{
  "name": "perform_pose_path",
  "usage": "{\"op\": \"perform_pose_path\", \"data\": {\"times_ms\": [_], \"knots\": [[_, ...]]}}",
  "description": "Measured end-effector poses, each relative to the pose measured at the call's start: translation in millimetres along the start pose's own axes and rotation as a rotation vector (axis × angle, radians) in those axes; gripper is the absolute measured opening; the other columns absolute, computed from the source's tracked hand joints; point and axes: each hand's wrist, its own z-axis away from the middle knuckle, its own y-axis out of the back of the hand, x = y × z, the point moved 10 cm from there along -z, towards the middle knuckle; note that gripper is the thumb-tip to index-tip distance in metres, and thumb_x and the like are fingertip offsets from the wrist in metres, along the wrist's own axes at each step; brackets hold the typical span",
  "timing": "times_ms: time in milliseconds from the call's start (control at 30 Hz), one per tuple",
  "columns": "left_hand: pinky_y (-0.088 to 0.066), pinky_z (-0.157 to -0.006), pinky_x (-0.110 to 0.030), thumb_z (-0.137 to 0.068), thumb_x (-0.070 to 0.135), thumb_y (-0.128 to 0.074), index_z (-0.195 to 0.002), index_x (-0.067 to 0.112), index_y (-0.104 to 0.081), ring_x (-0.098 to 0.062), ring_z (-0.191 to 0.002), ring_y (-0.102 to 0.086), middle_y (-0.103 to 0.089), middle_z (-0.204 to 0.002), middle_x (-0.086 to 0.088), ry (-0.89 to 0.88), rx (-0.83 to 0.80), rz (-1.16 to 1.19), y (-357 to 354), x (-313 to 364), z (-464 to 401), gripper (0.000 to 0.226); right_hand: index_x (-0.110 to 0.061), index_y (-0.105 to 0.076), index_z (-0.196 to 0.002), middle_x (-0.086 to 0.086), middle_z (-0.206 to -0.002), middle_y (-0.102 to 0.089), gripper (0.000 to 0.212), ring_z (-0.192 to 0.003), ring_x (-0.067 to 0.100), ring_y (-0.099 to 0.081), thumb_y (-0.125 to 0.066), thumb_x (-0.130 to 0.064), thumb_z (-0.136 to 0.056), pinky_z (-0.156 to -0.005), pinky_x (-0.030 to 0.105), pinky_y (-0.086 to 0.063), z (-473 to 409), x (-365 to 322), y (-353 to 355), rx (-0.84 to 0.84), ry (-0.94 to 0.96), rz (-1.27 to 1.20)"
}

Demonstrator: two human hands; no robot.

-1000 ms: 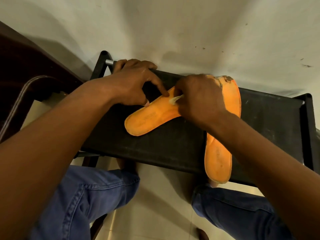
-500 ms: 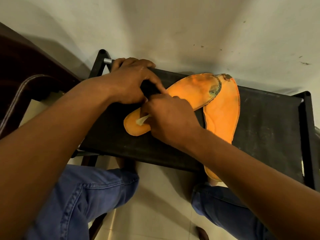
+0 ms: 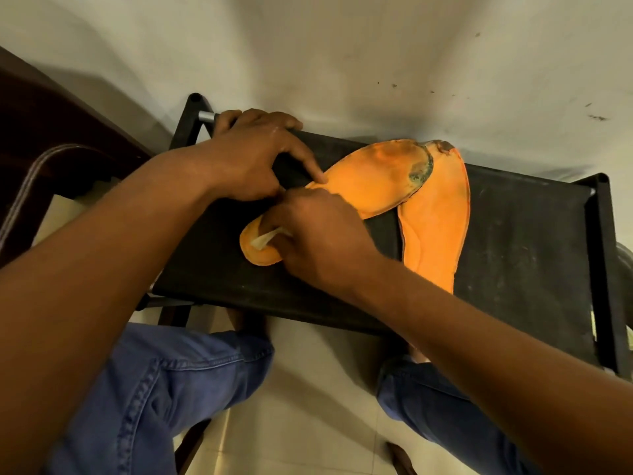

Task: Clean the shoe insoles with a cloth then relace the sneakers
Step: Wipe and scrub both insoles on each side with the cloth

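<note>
On the black tabletop (image 3: pixel 513 234) two orange insoles lie crossed at their toes, the angled insole (image 3: pixel 380 180) over the straight one (image 3: pixel 435 231), its toe darkly soiled. The left hand (image 3: pixel 246 159) pins the angled insole's edge with a straight forefinger, while the right hand (image 3: pixel 318 245) is clamped on a pale cloth (image 3: pixel 265 238) at the heel. Wiping well probably means firm strokes from heel to stained toe, the left hand pressing so nothing slides.

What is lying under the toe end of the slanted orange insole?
The slanted insole overlaps the toe of the second insole; both lie on the black stool. The right hand, holding a cloth, covers the slanted insole's middle.
</note>
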Motion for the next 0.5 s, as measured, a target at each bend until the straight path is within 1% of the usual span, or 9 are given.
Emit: {"op": "perform_pose_path", "data": {"times_ms": [67, 133, 233, 300, 400, 500], "knots": [[-0.001, -0.12, -0.051, -0.077, 0.028, -0.084, -0.112, 0.067, -0.062, -0.02, -0.151, -0.015, -0.026, -0.162, 0.012, -0.002, -0.01, 0.002, -0.7, 0.1, 0.0, 0.057, -0.026, -0.078, -0.106, 0.004, -0.108, -0.071, 0.025, -0.093, 0.029, -0.067, -0.07, -0.021, -0.083, -0.072, 0.04, -0.054, 2.8, -9.8, -8.6, 0.028, 0.011, -0.08], [-0.001, -0.12, -0.052, -0.078, 0.028, -0.084, -0.112, 0.067, -0.062, -0.02, -0.151, -0.015, -0.026, -0.162, 0.013, -0.005, -0.019, 0.01, -1.2, 0.2, -0.2, 0.056, -0.028, -0.078, -0.106, 0.003, -0.107, -0.071, 0.024, -0.092, 0.029, -0.068, -0.069, -0.028, -0.084, -0.073, 0.043, -0.054, 1.9, -9.6, -12.0, 0.052, -0.011, -0.109], [0.0, -0.121, -0.052, -0.082, 0.027, -0.081, -0.112, 0.068, -0.06, -0.02, -0.152, -0.013, -0.024, -0.163, 0.013, -0.013, -0.036, 0.018, -1.6, -0.6, -0.3, 0.055, -0.029, -0.078, -0.1, 0.0, -0.104, -0.071, 0.018, -0.087, 0.026, -0.068, -0.067, -0.032, -0.087, -0.067, 0.042, -0.054, 1.5, -4.0, -5.5, 0.144, -0.07, -0.057], [0.001, -0.121, -0.051, -0.084, 0.028, -0.08, -0.113, 0.067, -0.06, -0.02, -0.153, -0.012, -0.023, -0.164, 0.013, -0.013, -0.044, 0.021, -1.6, -1.1, 0.1, 0.053, -0.028, -0.078, -0.098, -0.001, -0.104, -0.071, 0.016, -0.086, 0.025, -0.067, -0.065, -0.032, -0.089, -0.066, 0.041, -0.053, 2.1, -5.1, -3.8, 0.178, -0.091, -0.028], [0.002, -0.121, -0.049, -0.082, 0.032, -0.082, -0.112, 0.068, -0.06, -0.019, -0.153, -0.012, -0.023, -0.164, 0.014, -0.016, -0.045, 0.025, -2.2, -2.1, 0.9, 0.051, -0.027, -0.078, -0.102, 0.001, -0.111, -0.069, 0.019, -0.091, 0.024, -0.066, -0.065, -0.031, -0.089, -0.07, 0.04, -0.054, -0.8, -12.4, -10.9, 0.096, -0.037, -0.044], [0.0, -0.12, -0.049, -0.08, 0.034, -0.083, -0.11, 0.07, -0.059, -0.018, -0.152, -0.013, -0.024, -0.163, 0.014, -0.019, -0.033, 0.017, -2.5, -3.7, 0.7, 0.053, -0.028, -0.078, -0.106, -0.001, -0.113, -0.07, 0.024, -0.097, 0.021, -0.066, -0.07, -0.021, -0.084, -0.073, 0.038, -0.056, -6.3, -13.4, -12.5, -0.058, 0.03, -0.122]]}}
